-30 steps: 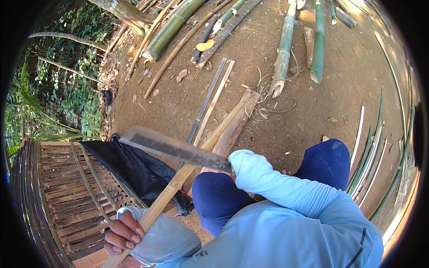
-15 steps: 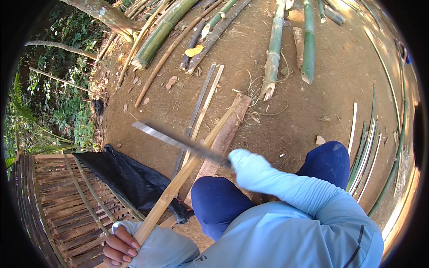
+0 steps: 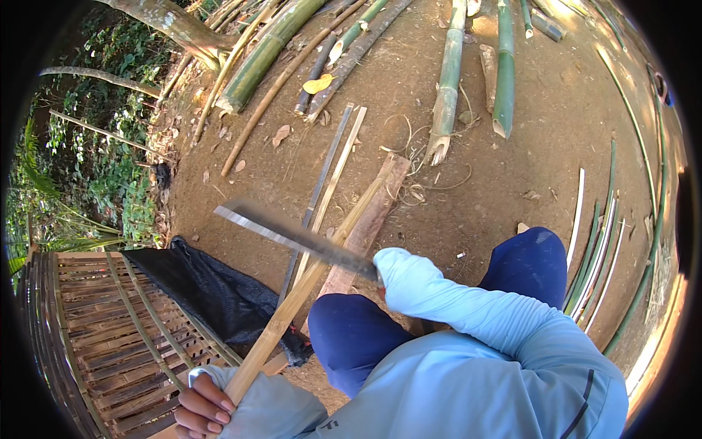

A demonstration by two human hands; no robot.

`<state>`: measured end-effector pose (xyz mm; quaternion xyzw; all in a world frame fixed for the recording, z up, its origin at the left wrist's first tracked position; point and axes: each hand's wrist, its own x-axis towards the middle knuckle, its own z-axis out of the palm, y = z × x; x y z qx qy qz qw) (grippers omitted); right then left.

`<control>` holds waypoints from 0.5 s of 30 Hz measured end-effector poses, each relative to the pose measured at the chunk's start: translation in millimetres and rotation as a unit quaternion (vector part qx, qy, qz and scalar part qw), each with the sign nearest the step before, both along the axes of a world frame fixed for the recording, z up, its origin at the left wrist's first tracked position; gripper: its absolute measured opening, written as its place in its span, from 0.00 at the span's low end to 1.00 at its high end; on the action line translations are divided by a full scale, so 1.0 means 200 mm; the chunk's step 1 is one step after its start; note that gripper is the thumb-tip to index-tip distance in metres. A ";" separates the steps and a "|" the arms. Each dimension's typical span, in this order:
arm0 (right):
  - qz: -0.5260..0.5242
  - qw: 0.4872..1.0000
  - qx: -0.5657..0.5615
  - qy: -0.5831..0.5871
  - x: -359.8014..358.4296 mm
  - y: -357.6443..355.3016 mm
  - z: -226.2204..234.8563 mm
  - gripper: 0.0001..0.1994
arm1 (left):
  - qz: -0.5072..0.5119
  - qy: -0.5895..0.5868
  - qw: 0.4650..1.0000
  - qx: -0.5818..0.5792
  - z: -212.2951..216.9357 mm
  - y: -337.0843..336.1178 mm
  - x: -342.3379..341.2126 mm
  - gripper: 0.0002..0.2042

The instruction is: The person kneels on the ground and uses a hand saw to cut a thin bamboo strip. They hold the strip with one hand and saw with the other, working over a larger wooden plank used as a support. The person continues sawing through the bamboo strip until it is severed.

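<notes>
My left hand (image 3: 202, 407) is closed round the lower end of a split bamboo strip (image 3: 287, 311). The strip slants away from me, its far end over a flat wooden board (image 3: 369, 219) on the ground. In my right hand (image 3: 386, 274), mostly covered by the light blue sleeve, is the handle of a machete (image 3: 292, 235). Its long dark blade, slightly blurred, lies across the strip near the strip's middle and points to the left; I cannot tell whether it touches. The fingers of my right hand are largely hidden.
At the left stands a slatted bamboo frame (image 3: 124, 344) with a black cloth (image 3: 212, 293) over its corner. Green bamboo poles (image 3: 447, 80) lie ahead. Two thin strips (image 3: 333, 183) rest beside the board. Several narrow strips (image 3: 598, 249) lie at the right.
My left hand and the near end of the strip have shifted slightly right. The machete blade has tilted slightly and remains across the strip. My knees have moved a little left.
</notes>
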<state>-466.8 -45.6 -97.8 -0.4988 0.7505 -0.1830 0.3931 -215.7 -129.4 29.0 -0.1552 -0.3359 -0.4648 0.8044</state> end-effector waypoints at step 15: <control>0.026 0.997 -0.075 0.000 -0.09 -0.01 -0.12 0.12 | 0.004 -0.130 0.990 -0.044 -0.06 -0.11 0.16 0.17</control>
